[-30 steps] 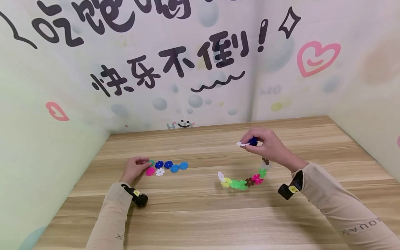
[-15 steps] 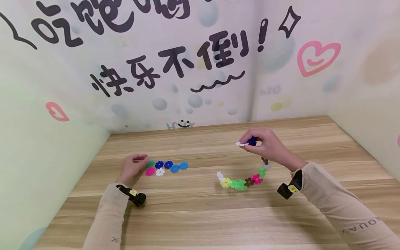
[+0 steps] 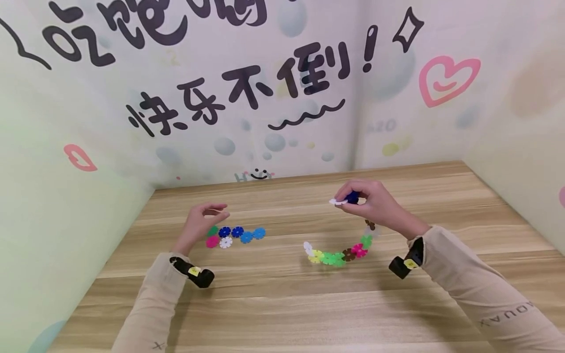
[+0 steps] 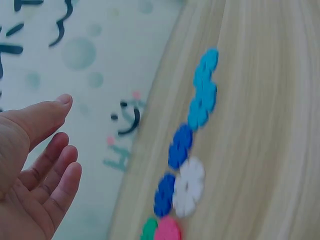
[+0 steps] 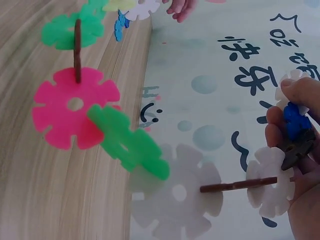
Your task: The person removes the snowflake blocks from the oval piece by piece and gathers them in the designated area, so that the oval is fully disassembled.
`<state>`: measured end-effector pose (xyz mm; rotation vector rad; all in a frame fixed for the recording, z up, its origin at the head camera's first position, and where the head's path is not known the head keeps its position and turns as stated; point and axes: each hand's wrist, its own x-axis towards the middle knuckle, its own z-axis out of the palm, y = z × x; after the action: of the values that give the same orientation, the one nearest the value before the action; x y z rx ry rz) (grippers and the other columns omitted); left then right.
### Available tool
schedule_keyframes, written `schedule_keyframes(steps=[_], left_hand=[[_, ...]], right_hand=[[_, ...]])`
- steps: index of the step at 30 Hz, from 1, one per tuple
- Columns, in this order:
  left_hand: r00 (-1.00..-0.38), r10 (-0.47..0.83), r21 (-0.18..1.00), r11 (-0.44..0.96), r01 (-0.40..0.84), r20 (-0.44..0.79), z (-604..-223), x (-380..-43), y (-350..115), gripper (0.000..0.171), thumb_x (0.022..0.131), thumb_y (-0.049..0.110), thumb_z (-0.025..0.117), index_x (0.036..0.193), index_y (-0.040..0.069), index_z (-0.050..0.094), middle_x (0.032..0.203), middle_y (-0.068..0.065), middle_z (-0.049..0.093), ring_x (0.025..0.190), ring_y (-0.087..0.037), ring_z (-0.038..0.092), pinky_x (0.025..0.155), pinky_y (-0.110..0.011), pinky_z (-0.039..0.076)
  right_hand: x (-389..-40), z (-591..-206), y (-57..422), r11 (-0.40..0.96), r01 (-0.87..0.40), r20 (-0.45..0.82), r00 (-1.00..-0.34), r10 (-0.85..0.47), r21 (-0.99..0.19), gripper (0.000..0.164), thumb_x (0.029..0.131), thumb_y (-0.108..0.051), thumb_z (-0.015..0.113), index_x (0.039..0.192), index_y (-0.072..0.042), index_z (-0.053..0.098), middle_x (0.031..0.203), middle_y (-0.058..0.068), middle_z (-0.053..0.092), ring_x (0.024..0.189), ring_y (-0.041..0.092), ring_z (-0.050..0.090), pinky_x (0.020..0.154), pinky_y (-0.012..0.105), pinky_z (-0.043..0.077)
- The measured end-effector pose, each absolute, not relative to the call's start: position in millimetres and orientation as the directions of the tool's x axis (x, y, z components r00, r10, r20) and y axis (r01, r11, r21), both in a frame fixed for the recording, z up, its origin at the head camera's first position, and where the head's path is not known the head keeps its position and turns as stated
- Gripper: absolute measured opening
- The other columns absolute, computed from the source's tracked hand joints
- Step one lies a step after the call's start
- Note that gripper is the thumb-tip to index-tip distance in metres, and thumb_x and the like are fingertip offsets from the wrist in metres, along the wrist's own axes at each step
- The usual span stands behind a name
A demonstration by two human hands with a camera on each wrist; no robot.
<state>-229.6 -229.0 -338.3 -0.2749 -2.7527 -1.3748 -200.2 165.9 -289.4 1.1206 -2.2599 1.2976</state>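
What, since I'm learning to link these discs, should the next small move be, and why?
Probably bring the left grip across to steady the white disc in the right grip. The left grip holds nothing and hovers near the spare discs, while the right grip alone pinches that white disc, with the chain trailing below.

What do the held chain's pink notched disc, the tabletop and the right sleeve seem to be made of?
Pink notched disc: probably smooth plastic, evenly coloured with neat slots.
Tabletop: wood or printed laminate, low sheen; the grain pattern leaves that open.
Right sleeve: apparently matt fabric, given its soft creases.
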Motion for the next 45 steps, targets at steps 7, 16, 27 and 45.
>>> schedule_keyframes(steps=[7,16,27,45], left_hand=[[-0.946,0.235,0.795,0.518,0.315,0.222,-313,-215,-183,0.029,0.081,0.012,0.065,0.105,-0.003,0.061,0.104,-0.019,0.059,0.091,-0.029,0.056,0.076,-0.039,0.049],[-0.895,0.339,0.803,0.422,0.42,0.29,-286,-192,-135,0.022,0.079,0.002,0.064,0.099,-0.008,0.062,0.101,-0.019,0.058,0.091,-0.032,0.055,0.07,-0.035,0.051],[-0.807,0.429,0.78,0.297,0.55,0.406,-277,-183,-91,0.019,0.076,-0.002,0.066,0.094,-0.009,0.064,0.093,-0.02,0.059,0.086,-0.033,0.056,0.066,-0.036,0.052],[-0.731,0.456,0.755,0.174,0.633,0.508,-274,-172,-59,0.01,0.076,-0.004,0.066,0.085,-0.008,0.065,0.086,-0.018,0.06,0.08,-0.029,0.058,0.063,-0.032,0.053]], right_hand=[[-186,-272,154,0.273,-0.764,0.594,-0.633,-0.497,-0.585,0.017,0.068,0.016,0.065,0.076,0.002,0.062,0.078,0.013,0.063,0.066,0.009,0.055,0.054,0.017,0.046],[-184,-271,147,0.27,-0.774,0.594,-0.619,-0.514,-0.573,0.017,0.068,0.016,0.065,0.077,0.002,0.062,0.078,0.012,0.063,0.064,0.01,0.055,0.053,0.017,0.046],[-186,-274,140,0.249,-0.789,0.604,-0.597,-0.528,-0.562,0.016,0.068,0.016,0.065,0.076,0.002,0.061,0.078,0.013,0.063,0.061,0.01,0.052,0.052,0.018,0.045],[-203,-296,134,0.213,-0.771,0.582,-0.604,-0.544,-0.601,0.014,0.074,0.004,0.068,0.08,-0.008,0.062,0.079,0.001,0.063,0.064,0.009,0.052,0.054,0.021,0.047]])
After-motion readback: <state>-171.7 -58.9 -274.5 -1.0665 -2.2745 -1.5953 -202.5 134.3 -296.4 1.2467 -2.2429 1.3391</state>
